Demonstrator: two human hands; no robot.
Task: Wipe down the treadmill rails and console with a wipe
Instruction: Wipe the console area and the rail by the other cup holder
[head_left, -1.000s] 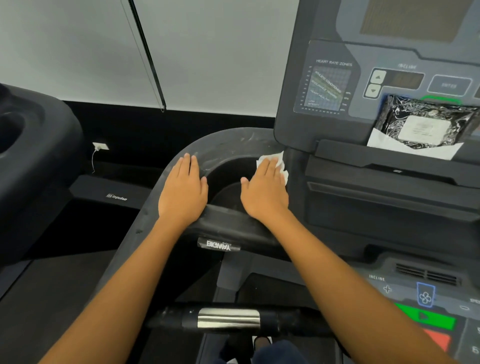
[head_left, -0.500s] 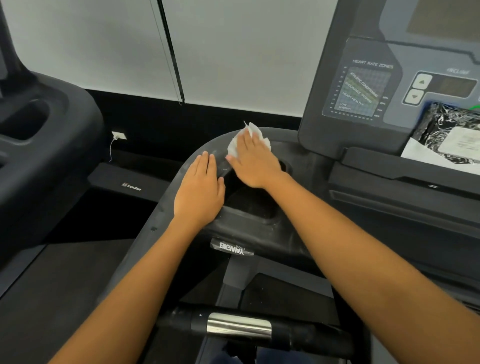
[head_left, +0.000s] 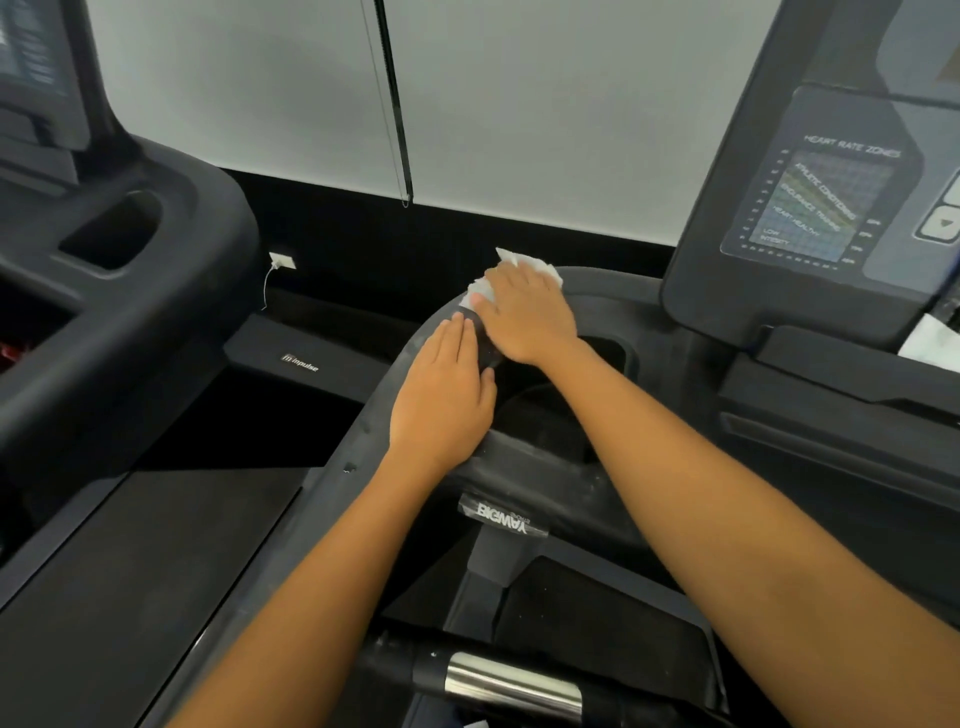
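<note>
Right hand presses white wipe onto the rail's top curve.
Right fingers straight and close together over the wipe (edges poke out past the fingertips). Left hand flat on the rail just beside it, fingers straight, holding nothing. Console at right.

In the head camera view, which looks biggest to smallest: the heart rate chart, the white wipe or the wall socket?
1. heart rate chart
2. white wipe, partly hidden under the right hand
3. wall socket, which is farther off, so its true size is unsure
</note>
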